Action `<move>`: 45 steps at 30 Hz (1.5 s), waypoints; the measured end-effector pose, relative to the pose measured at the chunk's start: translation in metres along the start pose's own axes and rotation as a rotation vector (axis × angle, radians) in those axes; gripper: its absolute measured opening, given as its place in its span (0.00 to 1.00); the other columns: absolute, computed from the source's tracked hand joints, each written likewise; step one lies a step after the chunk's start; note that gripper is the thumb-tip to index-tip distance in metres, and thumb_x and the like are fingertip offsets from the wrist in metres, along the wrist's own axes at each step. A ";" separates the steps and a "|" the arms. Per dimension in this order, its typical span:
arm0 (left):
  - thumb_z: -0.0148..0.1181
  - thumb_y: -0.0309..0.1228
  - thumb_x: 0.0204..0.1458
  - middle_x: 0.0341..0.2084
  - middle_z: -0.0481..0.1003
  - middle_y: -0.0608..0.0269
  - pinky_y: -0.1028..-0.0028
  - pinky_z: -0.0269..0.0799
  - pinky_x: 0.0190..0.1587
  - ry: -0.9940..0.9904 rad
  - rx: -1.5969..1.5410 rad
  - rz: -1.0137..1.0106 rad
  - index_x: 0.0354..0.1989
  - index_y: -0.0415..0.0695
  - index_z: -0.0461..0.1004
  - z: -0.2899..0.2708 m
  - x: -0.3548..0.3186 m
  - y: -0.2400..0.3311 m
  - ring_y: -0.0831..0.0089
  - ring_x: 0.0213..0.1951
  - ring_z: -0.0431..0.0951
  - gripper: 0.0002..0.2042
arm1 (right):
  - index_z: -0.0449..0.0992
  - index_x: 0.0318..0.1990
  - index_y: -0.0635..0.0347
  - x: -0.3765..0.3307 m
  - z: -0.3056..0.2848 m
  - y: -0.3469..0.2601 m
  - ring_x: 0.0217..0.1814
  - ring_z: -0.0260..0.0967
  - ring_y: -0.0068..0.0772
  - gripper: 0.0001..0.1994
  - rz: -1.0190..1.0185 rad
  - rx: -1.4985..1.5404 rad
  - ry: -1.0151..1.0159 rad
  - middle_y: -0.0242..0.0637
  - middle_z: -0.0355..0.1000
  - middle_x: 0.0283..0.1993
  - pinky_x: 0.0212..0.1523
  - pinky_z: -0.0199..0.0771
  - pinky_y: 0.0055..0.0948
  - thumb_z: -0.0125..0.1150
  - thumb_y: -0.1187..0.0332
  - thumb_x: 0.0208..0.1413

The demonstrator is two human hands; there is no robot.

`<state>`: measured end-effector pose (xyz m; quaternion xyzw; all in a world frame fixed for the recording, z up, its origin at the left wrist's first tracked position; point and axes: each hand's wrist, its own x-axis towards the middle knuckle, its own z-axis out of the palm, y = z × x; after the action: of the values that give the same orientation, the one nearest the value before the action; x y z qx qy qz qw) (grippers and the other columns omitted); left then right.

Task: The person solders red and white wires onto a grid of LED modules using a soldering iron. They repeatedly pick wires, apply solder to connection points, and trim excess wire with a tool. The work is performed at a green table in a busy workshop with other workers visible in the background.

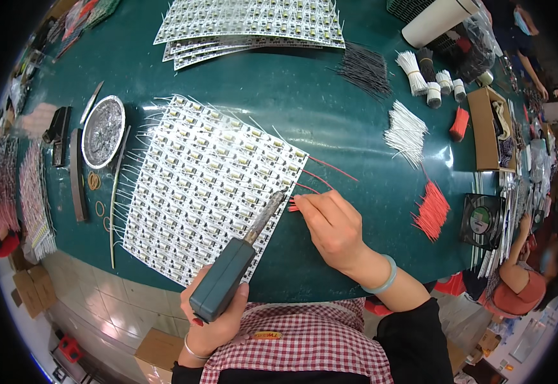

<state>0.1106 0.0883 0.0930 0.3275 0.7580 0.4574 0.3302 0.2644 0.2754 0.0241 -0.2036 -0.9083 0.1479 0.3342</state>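
Note:
A white circuit board panel (196, 173) covered with rows of small parts lies on the green table, with white wires sticking out along its left edge. Some red wires (333, 168) stick out from its right edge. My left hand (221, 320) is closed round the dark green handle of a soldering iron (224, 278). The iron's tip rests at or just above the panel's right edge; contact cannot be told. Beside that tip, my right hand (336, 230) pinches a few short red wires (292, 205) between thumb and fingers.
More panels (247, 22) are stacked at the back. A metal bowl (103, 132) and rubber bands (93, 181) lie left. To the right are white wires (406, 134), red wires (431, 211), black wires (364, 69), a small fan (482, 219) and a cardboard box (484, 128). Another person (516, 288) sits far right.

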 end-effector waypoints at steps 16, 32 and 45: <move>0.64 0.17 0.45 0.27 0.74 0.62 0.80 0.65 0.28 -0.071 0.021 -0.009 0.36 0.33 0.76 0.001 0.003 0.005 0.81 0.26 0.70 0.09 | 0.75 0.40 0.71 0.001 0.000 -0.003 0.33 0.69 0.36 0.17 -0.008 -0.055 -0.048 0.41 0.72 0.36 0.29 0.72 0.29 0.60 0.78 0.37; 0.67 0.21 0.43 0.28 0.77 0.58 0.76 0.71 0.28 0.054 -0.006 -0.015 0.38 0.32 0.78 -0.005 -0.010 -0.009 0.76 0.25 0.75 0.12 | 0.77 0.39 0.70 0.003 0.001 -0.008 0.31 0.70 0.35 0.15 0.025 -0.068 -0.026 0.39 0.73 0.33 0.29 0.72 0.29 0.63 0.82 0.38; 0.68 0.21 0.43 0.28 0.76 0.59 0.77 0.70 0.28 0.052 -0.009 -0.048 0.37 0.33 0.78 -0.012 -0.018 -0.010 0.77 0.25 0.74 0.11 | 0.77 0.40 0.67 -0.006 -0.001 -0.018 0.30 0.67 0.33 0.15 0.021 -0.042 -0.018 0.35 0.72 0.31 0.27 0.67 0.29 0.62 0.79 0.39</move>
<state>0.1093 0.0648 0.0921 0.2959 0.7718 0.4611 0.3228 0.2648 0.2565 0.0292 -0.2186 -0.9120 0.1342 0.3200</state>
